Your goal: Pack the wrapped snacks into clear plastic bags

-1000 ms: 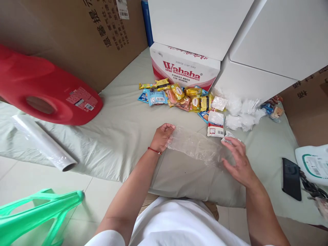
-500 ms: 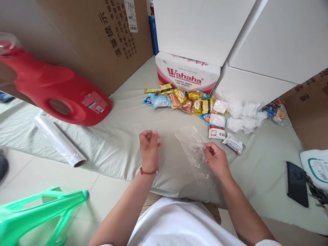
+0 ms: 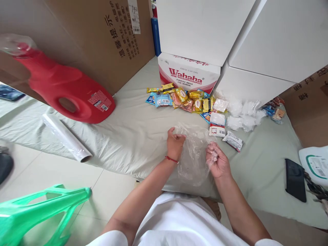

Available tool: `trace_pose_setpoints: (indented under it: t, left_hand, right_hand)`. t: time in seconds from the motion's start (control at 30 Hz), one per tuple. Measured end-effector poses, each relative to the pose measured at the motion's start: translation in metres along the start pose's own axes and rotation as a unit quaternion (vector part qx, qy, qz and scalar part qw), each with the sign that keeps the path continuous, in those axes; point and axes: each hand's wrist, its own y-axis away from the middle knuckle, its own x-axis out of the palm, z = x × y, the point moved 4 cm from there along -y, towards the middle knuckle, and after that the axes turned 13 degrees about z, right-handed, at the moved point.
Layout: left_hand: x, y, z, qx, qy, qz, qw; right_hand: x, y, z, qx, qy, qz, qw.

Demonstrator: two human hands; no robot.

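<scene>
A clear, crinkled plastic bag hangs between my hands, above the front edge of the cloth-covered surface. My left hand, with a red cord at the wrist, pinches the bag's left edge. The bag's right side is bunched in the curled fingers of my right hand. Just beyond lies a row of wrapped snacks in yellow, blue and brown packets. A red-and-white packet and a grey-white packet sit nearest my right hand.
White crumpled plastic bundles lie right of the snacks. A Wahaha carton stands behind them. At left are a red detergent jug, a roll of clear film and a green stool. A black phone lies at right.
My left hand has moved right and now grips the bag, which is spread wider between both hands. My right hand has gathered some of the plastic into its fingers.
</scene>
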Motion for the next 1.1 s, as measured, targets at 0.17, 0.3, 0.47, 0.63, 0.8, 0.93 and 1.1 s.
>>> trace_pose_setpoints:
  t: [0.17, 0.3, 0.47, 0.63, 0.8, 0.93, 1.1]
  left_hand:
    - [-0.034, -0.022, -0.009, 0.019, -0.091, -0.032, 0.995]
    - [-0.069, -0.007, -0.033, 0.083, -0.294, -0.129, 0.943]
    - [-0.031, 0.030, -0.069, 0.333, -0.518, 0.031, 0.787]
    - [0.017, 0.009, -0.044, 0.252, -0.618, 0.305, 0.680]
    - [-0.040, 0.021, -0.020, 0.164, -0.670, 0.231, 0.687]
    - [-0.085, 0.073, -0.033, 0.122, -0.732, 0.169, 0.649]
    - [-0.039, 0.090, -0.073, 0.152, -0.744, 0.175, 0.626]
  right_hand:
    - [-0.060, 0.018, 0.013, 0.001, 0.033, -0.095, 0.995]
    - [-0.088, 0.048, 0.044, 0.008, 0.284, -0.180, 0.942]
    - [-0.034, 0.074, 0.095, -0.222, 0.629, -0.219, 0.712]
    - [0.043, 0.045, 0.031, -0.163, 0.781, 0.159, 0.581]
    - [0.016, 0.056, -0.023, -0.011, 0.790, 0.419, 0.447]
    - [-0.021, 0.067, 0.004, -0.009, 0.730, 0.412, 0.545]
    - [-0.019, 0.028, 0.033, -0.095, 0.731, 0.135, 0.662]
